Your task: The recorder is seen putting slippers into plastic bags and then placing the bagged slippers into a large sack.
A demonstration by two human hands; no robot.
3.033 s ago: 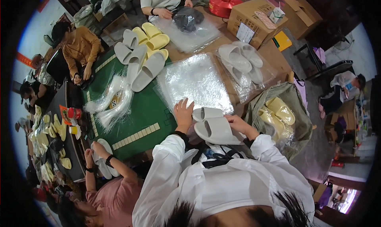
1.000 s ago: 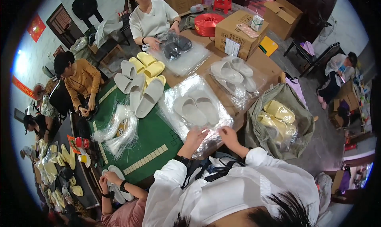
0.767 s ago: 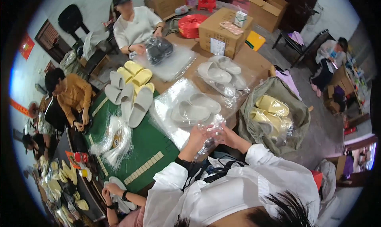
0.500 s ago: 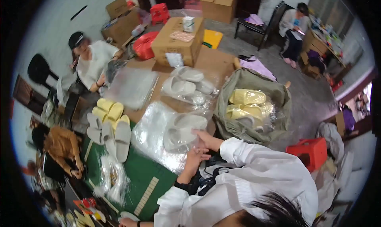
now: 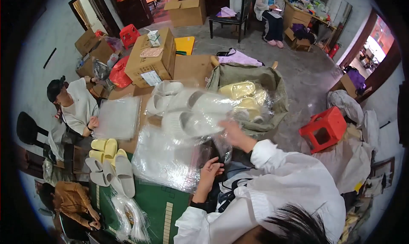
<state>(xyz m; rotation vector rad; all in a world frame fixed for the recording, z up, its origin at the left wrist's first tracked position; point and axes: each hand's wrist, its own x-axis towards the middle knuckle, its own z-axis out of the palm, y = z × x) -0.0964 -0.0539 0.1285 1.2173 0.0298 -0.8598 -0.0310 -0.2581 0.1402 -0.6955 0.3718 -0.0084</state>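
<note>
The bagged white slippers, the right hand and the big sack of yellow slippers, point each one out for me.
bagged white slippers (image 5: 194, 118), head view, on the strap of the nearer slipper.
right hand (image 5: 232, 132), head view, on the back of the hand.
sack of yellow slippers (image 5: 247, 75), head view, on its olive back wall.

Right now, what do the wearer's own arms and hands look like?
Both arms wear loose white long sleeves with gathered cuffs. The left hand and right hand are bare: no gloves or rings visible. A dark band shows at the left wrist, under the cuff.
</note>
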